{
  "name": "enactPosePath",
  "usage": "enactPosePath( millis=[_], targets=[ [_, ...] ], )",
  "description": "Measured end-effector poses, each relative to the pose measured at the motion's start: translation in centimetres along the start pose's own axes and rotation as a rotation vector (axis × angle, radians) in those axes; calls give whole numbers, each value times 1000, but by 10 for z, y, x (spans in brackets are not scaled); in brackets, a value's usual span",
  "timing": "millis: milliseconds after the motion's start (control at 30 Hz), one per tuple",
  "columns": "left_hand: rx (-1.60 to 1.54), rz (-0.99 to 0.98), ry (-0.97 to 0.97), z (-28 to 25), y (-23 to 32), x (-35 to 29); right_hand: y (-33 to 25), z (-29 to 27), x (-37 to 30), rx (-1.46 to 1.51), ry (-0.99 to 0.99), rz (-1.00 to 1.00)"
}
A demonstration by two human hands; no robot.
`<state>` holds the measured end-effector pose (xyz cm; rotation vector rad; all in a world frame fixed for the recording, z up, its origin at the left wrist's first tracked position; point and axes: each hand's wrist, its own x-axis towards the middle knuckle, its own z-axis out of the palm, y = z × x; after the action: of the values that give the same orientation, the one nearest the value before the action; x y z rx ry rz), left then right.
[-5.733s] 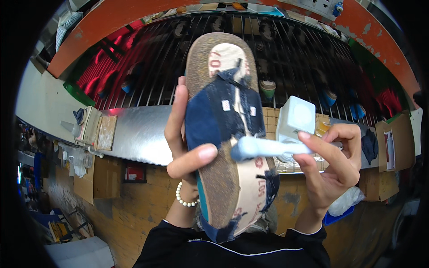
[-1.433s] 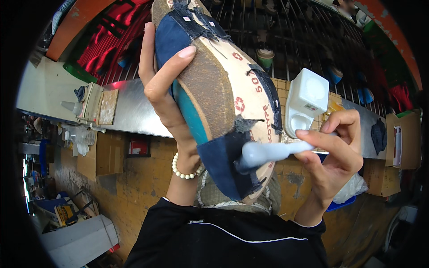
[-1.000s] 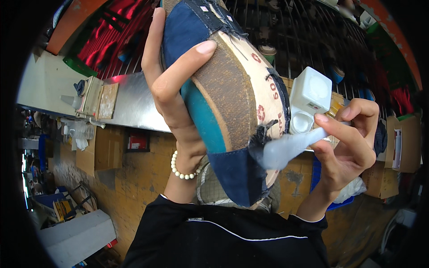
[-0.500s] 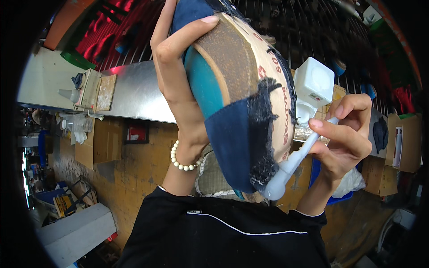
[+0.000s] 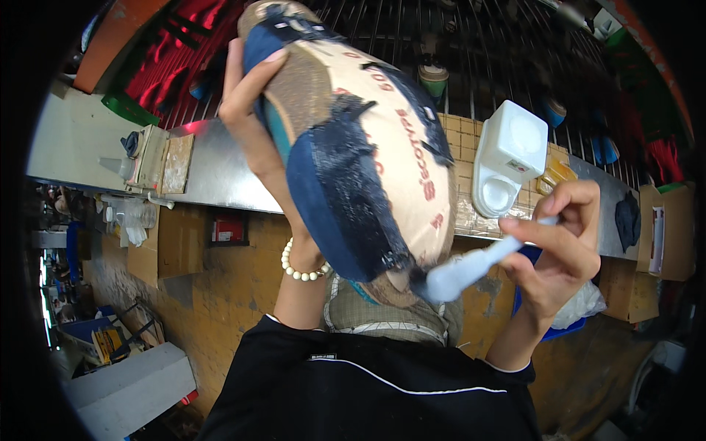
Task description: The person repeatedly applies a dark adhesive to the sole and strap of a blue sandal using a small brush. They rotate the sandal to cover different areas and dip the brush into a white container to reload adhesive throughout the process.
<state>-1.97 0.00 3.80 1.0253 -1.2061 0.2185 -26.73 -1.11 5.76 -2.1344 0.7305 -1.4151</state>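
Note:
In my left hand [image 5: 250, 117] is a shoe on a teal last, its underside turned up toward me. A beige insole board [image 5: 404, 169] runs along the underside, with a brown speckled part [image 5: 305, 81] beside it. Navy fabric [image 5: 312, 198] wraps over the edges, and its folded margin looks black and shiny wet. My left fingers and thumb grip the shoe's far left side. Pinched in my right hand [image 5: 562, 250] is a whitish plastic brush [image 5: 471, 272]; its dark tip meets the shoe's near end, next to the navy fabric.
A white plastic dispenser [image 5: 515, 143] with a round cup stands on the bench's tiled mat [image 5: 463, 140]. Behind lies a dark rack of metal rods [image 5: 382, 37] with other shoes on it. Cardboard boxes [image 5: 625, 290] and a blue crate with a plastic bag [image 5: 581, 305] are at right.
The shoe has shifted left and turned, so more of its underside and wet fabric margin shows. The brush has moved slightly up and left, still at the shoe's near end.

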Motion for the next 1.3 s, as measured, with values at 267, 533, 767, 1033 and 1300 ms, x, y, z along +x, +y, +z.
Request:
enactPosePath(
  millis=[267,533,767,1033,1300],
  targets=[
    [316,194,92,-15,-7,9,-16,9,0,-226,111,-12],
    [480,194,141,-26,-13,9,-6,23,-7,-47,136,42],
    [243,104,142,-5,-11,7,1,31,-8,82,63,-9],
    [33,-188,161,9,-8,1,5,30,-10,89,27,-33],
    [-127,-175,-46,-11,-65,0,7,29,-9,128,57,-17]
  ],
)
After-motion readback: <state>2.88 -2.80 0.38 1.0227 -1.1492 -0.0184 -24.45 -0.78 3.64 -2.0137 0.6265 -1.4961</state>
